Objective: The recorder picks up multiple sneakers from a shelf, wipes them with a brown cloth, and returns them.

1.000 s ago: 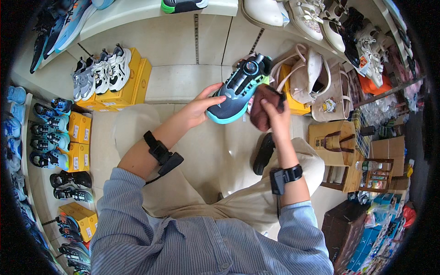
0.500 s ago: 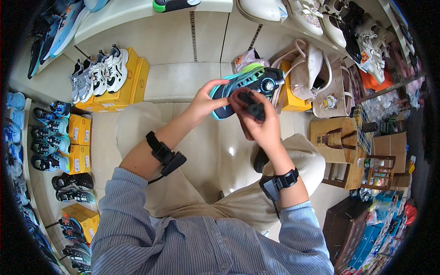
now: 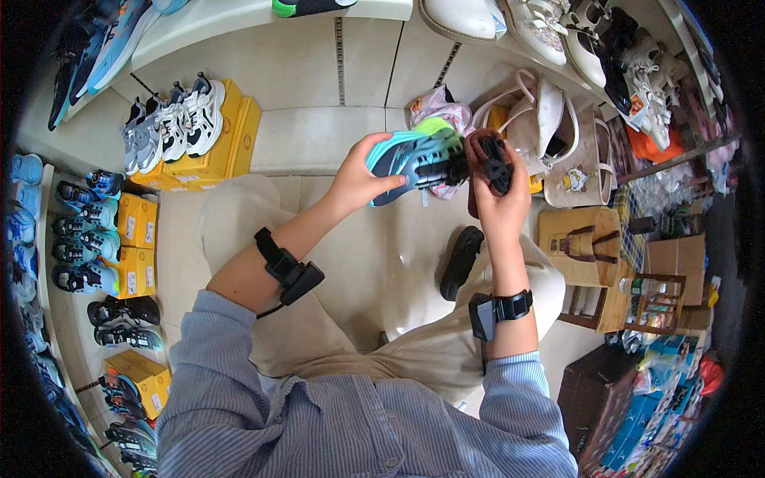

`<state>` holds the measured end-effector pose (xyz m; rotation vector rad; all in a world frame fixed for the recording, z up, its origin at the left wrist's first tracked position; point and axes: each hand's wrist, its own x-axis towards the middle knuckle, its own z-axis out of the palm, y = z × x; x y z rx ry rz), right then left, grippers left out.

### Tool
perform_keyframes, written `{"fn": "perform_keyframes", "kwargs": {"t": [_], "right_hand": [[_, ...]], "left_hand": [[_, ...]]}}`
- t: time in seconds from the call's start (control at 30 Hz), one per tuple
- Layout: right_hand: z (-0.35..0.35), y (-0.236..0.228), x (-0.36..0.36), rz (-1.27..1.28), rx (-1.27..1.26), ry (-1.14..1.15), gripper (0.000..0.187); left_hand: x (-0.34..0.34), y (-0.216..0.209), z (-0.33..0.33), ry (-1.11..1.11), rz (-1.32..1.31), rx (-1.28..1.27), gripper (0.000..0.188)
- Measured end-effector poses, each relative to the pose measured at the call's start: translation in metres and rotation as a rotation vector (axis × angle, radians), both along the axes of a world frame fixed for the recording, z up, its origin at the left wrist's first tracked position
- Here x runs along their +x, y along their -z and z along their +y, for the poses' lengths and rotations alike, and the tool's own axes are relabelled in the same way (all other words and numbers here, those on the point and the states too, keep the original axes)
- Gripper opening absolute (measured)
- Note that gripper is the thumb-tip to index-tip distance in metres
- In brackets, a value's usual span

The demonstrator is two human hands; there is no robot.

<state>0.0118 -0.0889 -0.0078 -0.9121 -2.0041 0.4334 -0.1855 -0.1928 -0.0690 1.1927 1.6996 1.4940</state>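
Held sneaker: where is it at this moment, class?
In the head view, the sneaker is above centre, in the left hand, left of the brown item.

The rounded mesh sneaker (image 3: pixel 402 163) mixes dark navy, turquoise and black, with bright lime green along one edge; the soft, fuzzy pad (image 3: pixel 480 151) is reddish brown with black at its centre. Fine blue-and-white stripes run down the woven button-up shirt (image 3: pixel 335 430), above plain beige fabric trousers (image 3: pixel 430 358). The rectangular cardboard shoebox (image 3: pixel 245 139) is yellow.

Pale floor (image 3: pixel 179 267) — white shelf (image 3: pixel 215 38) — cream wall panels (image 3: pixel 370 68), slotted strips (image 3: pixel 339 64)
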Motion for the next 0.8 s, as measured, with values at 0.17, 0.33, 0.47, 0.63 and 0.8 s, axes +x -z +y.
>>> {"fn": "perform_keyframes", "kwargs": {"t": [0.17, 0.33, 0.47, 0.63, 0.8], "right_hand": [[-0.014, 0.006, -0.011, -0.329, 0.146, -0.166, 0.061], [-0.047, 0.021, -0.029, -0.222, -0.067, -0.381, 0.058], [-0.050, 0.037, -0.032, 0.241, -0.702, -0.413, 0.049], [-0.033, 0.014, -0.027, 0.364, -1.137, -0.390, 0.045], [-0.013, 0.017, -0.018, 0.194, -0.761, -0.334, 0.046]], "left_hand": [[0.013, -0.010, -0.007, 0.068, 0.204, -0.027, 0.069], [0.017, -0.010, -0.012, 0.115, 0.358, -0.094, 0.069], [0.012, 0.001, -0.009, 0.062, 0.311, -0.080, 0.066], [0.013, -0.008, -0.006, 0.028, 0.282, -0.047, 0.066], [0.008, -0.017, -0.006, -0.025, 0.290, -0.087, 0.068]]}}
